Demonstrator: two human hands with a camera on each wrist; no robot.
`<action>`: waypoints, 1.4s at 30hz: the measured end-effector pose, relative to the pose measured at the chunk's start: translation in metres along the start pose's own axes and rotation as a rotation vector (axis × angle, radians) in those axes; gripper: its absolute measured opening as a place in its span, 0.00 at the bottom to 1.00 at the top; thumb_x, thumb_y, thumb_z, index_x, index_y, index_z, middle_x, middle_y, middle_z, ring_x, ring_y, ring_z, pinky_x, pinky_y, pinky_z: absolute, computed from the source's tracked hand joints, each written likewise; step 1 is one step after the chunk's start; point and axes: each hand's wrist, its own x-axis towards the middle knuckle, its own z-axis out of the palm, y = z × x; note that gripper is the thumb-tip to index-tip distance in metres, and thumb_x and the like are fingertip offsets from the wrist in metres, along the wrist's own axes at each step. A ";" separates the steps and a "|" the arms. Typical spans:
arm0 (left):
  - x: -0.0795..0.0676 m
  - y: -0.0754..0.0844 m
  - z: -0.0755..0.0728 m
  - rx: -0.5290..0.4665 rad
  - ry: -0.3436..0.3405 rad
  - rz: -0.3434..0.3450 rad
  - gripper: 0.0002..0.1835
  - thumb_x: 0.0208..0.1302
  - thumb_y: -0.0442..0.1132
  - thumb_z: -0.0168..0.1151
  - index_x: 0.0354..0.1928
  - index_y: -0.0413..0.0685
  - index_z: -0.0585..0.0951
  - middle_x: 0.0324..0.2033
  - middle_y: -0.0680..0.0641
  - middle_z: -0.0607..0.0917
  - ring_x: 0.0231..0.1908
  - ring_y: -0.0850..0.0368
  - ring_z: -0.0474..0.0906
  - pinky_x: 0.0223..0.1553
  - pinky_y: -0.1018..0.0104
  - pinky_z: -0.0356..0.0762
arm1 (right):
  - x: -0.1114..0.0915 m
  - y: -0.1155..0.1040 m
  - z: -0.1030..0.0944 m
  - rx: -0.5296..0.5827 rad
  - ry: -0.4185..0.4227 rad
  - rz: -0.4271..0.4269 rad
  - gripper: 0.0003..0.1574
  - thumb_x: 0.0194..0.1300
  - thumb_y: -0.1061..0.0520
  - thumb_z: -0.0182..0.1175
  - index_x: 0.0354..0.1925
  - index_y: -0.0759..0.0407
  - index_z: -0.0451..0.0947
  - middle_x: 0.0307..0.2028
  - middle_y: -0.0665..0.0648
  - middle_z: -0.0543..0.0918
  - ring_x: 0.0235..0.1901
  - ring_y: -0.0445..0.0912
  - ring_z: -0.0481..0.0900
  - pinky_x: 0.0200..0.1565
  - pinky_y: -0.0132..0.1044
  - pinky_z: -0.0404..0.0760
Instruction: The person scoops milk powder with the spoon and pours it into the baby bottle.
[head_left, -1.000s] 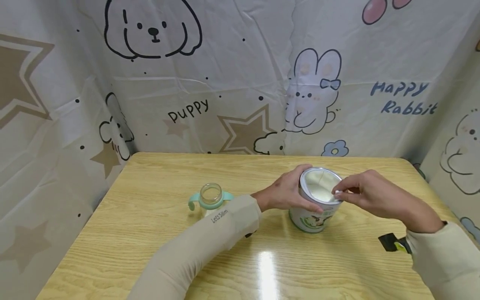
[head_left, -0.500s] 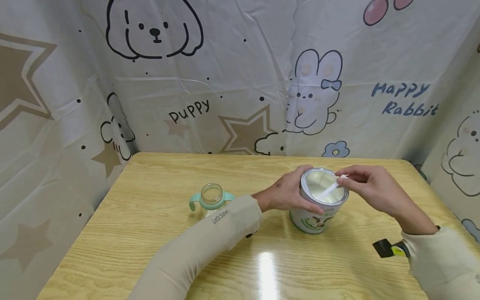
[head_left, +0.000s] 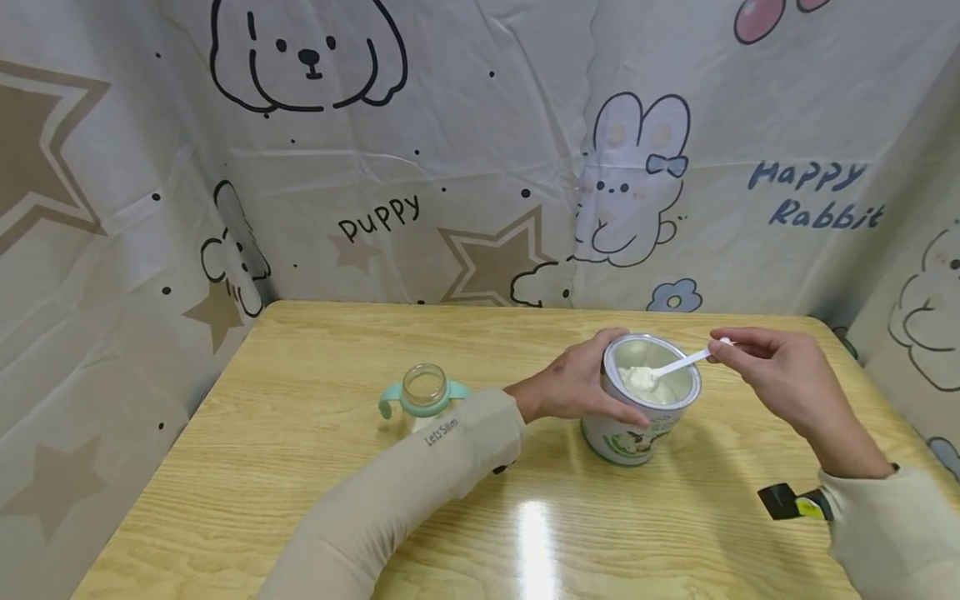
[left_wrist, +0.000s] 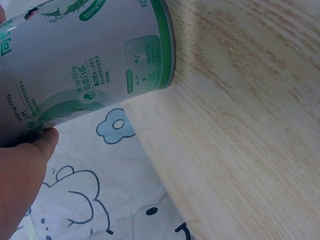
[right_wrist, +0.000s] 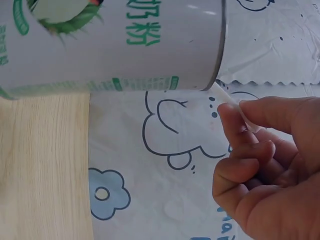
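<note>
A white milk powder can (head_left: 630, 442) with green print stands uncovered on the table, pale powder (head_left: 639, 379) visible inside it. My left hand (head_left: 573, 383) grips the can around its left side, thumb across the front. Between the thumb and fingers of my right hand (head_left: 783, 367) is the handle end of a white scoop (head_left: 686, 360). The scoop slants down into the can's mouth, its bowel end heaped with powder. In the right wrist view the scoop handle (right_wrist: 225, 95) shows beside the can's rim, pinched by the fingertips.
Left of the can stands a baby bottle (head_left: 424, 392) with mint-green handles, partly hidden behind my left sleeve (head_left: 450, 450). The wooden table (head_left: 322, 350) ends at a cartoon-printed cloth (head_left: 480, 167) behind and at both sides.
My right hand has drawn back to the right and raised the scoop, so its handle and a load of powder now show. The left hand stays on the can.
</note>
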 end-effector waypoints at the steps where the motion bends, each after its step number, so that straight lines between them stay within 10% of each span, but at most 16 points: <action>1: 0.000 0.000 0.000 0.000 0.001 0.004 0.57 0.43 0.46 0.85 0.73 0.50 0.60 0.61 0.50 0.77 0.59 0.63 0.74 0.61 0.69 0.70 | 0.000 0.000 0.000 0.014 -0.003 0.005 0.28 0.75 0.46 0.56 0.59 0.67 0.79 0.47 0.64 0.86 0.34 0.22 0.74 0.34 0.25 0.76; 22: -0.010 0.002 -0.013 0.011 -0.004 0.004 0.59 0.45 0.45 0.84 0.75 0.46 0.57 0.71 0.46 0.67 0.70 0.57 0.63 0.68 0.69 0.61 | 0.003 -0.002 -0.007 0.142 -0.013 0.083 0.31 0.75 0.45 0.56 0.61 0.68 0.76 0.33 0.34 0.84 0.35 0.38 0.74 0.32 0.26 0.79; 42: -0.039 0.003 -0.054 -0.067 0.030 -0.025 0.61 0.45 0.40 0.84 0.77 0.44 0.54 0.75 0.46 0.61 0.73 0.58 0.56 0.69 0.72 0.57 | 0.012 -0.025 -0.013 0.175 -0.033 0.126 0.37 0.74 0.38 0.55 0.65 0.64 0.73 0.34 0.31 0.83 0.40 0.43 0.75 0.36 0.22 0.80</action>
